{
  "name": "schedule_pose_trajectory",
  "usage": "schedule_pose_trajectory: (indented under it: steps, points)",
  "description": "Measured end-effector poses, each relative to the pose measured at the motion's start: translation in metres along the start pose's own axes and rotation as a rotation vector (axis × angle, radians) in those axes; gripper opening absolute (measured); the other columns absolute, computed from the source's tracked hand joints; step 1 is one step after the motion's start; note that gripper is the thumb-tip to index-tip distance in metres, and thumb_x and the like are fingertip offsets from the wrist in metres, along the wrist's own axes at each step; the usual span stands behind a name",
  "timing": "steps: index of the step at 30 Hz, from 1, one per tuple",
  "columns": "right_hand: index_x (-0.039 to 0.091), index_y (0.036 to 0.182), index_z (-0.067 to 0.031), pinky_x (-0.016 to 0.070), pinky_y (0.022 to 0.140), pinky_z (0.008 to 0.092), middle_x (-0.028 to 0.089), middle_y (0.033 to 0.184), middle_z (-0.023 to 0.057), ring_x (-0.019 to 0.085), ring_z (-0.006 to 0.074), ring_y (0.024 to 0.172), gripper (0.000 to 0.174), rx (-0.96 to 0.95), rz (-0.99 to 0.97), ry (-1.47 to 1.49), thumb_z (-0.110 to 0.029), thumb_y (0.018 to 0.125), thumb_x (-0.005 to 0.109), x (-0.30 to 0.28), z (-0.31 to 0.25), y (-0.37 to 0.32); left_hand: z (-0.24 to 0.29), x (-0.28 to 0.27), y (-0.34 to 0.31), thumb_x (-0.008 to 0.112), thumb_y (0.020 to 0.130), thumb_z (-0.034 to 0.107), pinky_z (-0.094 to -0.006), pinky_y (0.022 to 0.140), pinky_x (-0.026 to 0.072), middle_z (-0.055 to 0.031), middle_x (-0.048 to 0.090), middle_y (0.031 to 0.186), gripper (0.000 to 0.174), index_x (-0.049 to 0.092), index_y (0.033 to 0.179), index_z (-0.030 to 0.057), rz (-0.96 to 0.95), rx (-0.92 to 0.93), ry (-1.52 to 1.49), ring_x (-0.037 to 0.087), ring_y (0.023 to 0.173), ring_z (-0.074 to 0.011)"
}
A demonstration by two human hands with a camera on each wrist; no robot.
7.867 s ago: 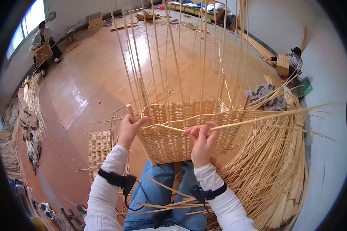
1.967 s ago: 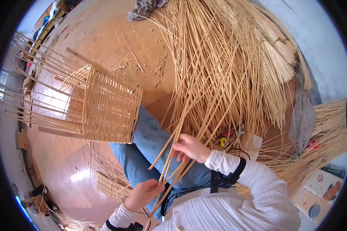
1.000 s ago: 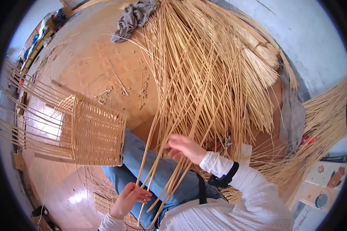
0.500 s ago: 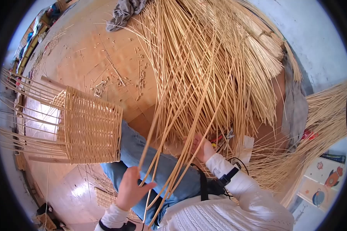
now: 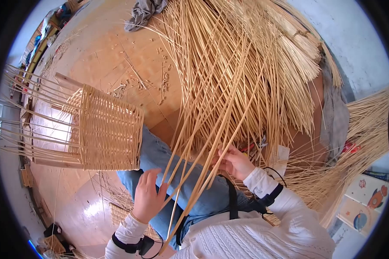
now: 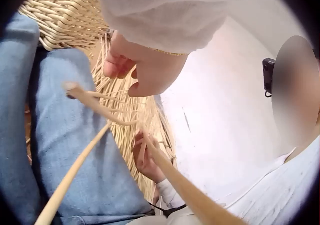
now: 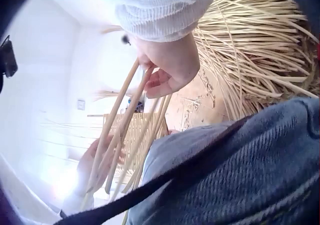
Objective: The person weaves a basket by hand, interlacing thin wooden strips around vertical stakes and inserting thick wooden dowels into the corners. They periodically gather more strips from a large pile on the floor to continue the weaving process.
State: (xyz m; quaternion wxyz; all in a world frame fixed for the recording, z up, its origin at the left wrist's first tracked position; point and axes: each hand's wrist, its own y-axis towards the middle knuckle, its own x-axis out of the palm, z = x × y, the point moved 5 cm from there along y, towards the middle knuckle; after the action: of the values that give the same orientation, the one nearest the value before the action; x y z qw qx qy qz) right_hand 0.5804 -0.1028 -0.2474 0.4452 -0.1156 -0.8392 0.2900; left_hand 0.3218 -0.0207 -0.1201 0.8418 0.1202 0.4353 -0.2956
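Observation:
Several long, peeled wicker rods (image 5: pixel 190 172) slant across the person's lap, their far ends over a big heap of rods. The right hand (image 5: pixel 235 162) has curled fingers and pinches rods near their middle; in the right wrist view, rods pass at the thumb and fingertips of the right hand (image 7: pixel 172 67). The left hand (image 5: pixel 149 197) is beside the near part of the rods, its fingers loosely extended and its thumb close to them. Nothing shows in the grasp of the left hand (image 6: pixel 147 67) in the left wrist view. A half-woven wicker basket (image 5: pixel 110 129) with long uprights lies sideways against the knee.
The rod heap (image 5: pixel 246 64) fans over the floor at the right. Pliers (image 5: pixel 261 141) lie by its lower end. A grey cloth (image 5: pixel 145 13) is at the top. Cut scraps (image 5: pixel 164 82) litter the floor, and a woven panel (image 5: pixel 119 213) lies below the basket.
Earlier, both hands worked at the basket's rim; the view has since turned right to the rods. Lately the right hand has moved along the rods, and the left hand's fingers have spread beside them.

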Motion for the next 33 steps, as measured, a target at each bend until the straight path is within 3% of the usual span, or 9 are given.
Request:
schedule_pose_trajectory:
  steps: [4,6,7,13,21,26,29,31,33]
  points:
    - [0.051,0.123,-0.0103,0.0569,0.087,0.0429,0.064,0.106,0.0068,0.067,0.0234,0.099,0.026,-0.034,-0.115,0.039,-0.015,0.098,0.057,0.018,0.017,-0.007,0.032,0.002,0.011,0.068,0.087,0.01,-0.034,0.07,0.0526,-0.016,0.065,0.101,0.042,0.053,0.125,0.0,-0.042,0.125,-0.111,0.065,0.084,-0.0275]
    - [0.051,0.127,-0.0096,0.0571,0.086,0.0395,0.064,0.114,0.007,0.066,0.0229,0.104,0.031,-0.015,-0.133,-0.025,-0.012,0.097,0.058,0.024,0.029,-0.012,0.035,0.024,0.01,0.067,0.088,0.015,-0.0391,0.07,0.0531,-0.0154,0.068,0.094,0.039,0.055,0.122,-0.001,-0.426,-0.262,-0.368,0.067,0.08,-0.0336]
    - [0.05,0.128,-0.0085,0.0584,0.08,0.037,0.064,0.113,0.0075,0.066,0.0213,0.101,0.032,0.019,-0.147,-0.076,-0.011,0.097,0.058,0.023,0.039,-0.013,0.032,0.032,0.007,0.066,0.092,0.018,-0.0319,0.064,0.0528,-0.0094,0.07,0.091,0.041,0.053,0.126,-0.0021,-0.532,-0.28,-0.379,0.066,0.072,-0.0181]
    - [0.048,0.128,-0.0093,0.0573,0.068,0.0289,0.066,0.1,0.0046,0.067,0.0157,0.083,0.036,0.223,-0.289,-0.184,-0.014,0.095,0.062,0.046,0.071,-0.038,0.019,0.046,-0.011,0.062,0.096,0.02,-0.0262,0.067,0.0541,-0.0052,0.067,0.093,0.032,0.055,0.119,0.0003,-0.801,-0.591,-0.864,0.064,0.076,-0.0122]
    - [0.051,0.124,-0.0072,0.0413,0.044,0.0231,0.06,0.071,0.0024,0.054,0.0092,0.05,0.034,0.264,-0.408,-0.559,-0.027,0.098,0.059,0.074,0.075,-0.042,0.022,0.037,-0.042,0.057,0.098,0.014,-0.0229,0.07,0.0532,-0.0095,0.065,0.103,0.022,0.055,0.116,-0.0002,-0.585,-0.824,-1.305,0.066,0.081,-0.014]
    - [0.063,0.097,-0.0015,0.0459,0.052,0.0283,0.057,0.062,0.002,0.055,0.0093,0.052,0.034,0.408,-0.682,-1.111,-0.034,0.099,0.055,0.095,0.066,-0.073,0.002,0.046,-0.064,0.054,0.101,0.016,-0.0245,0.067,0.0541,-0.0097,0.066,0.098,0.023,0.056,0.115,-0.001,-0.306,-0.956,-1.407,0.065,0.076,-0.0135]
    - [0.063,0.1,-0.0026,0.0477,0.056,0.0303,0.062,0.069,0.0056,0.062,0.0155,0.06,0.024,0.122,-0.693,-1.06,-0.026,0.098,0.056,0.122,0.04,-0.078,0.007,0.041,-0.066,0.051,0.102,0.02,-0.0246,0.064,0.0538,-0.0076,0.065,0.094,0.027,0.056,0.118,-0.0009,-0.225,-0.83,-1.309,0.063,0.073,-0.0115]
    - [0.064,0.102,-0.0052,0.0494,0.061,0.0334,0.066,0.081,0.0098,0.065,0.0245,0.071,0.016,-0.652,-0.467,-1.272,-0.018,0.095,0.058,0.144,0.004,-0.075,0.013,0.045,-0.065,0.049,0.102,0.016,-0.0289,0.07,0.0559,-0.0099,0.063,0.097,0.026,0.055,0.12,-0.0015,-0.341,-0.907,-1.32,0.063,0.082,-0.0157]
    - [0.065,0.103,-0.0061,0.0496,0.062,0.0348,0.066,0.084,0.0111,0.064,0.0281,0.074,0.016,-0.7,-0.39,-1.308,-0.017,0.093,0.059,0.14,0.005,-0.072,0.014,0.048,-0.063,0.048,0.102,0.018,-0.0291,0.069,0.0554,-0.0092,0.063,0.096,0.026,0.055,0.119,-0.0014,-0.393,-0.913,-1.387,0.063,0.08,-0.0155]
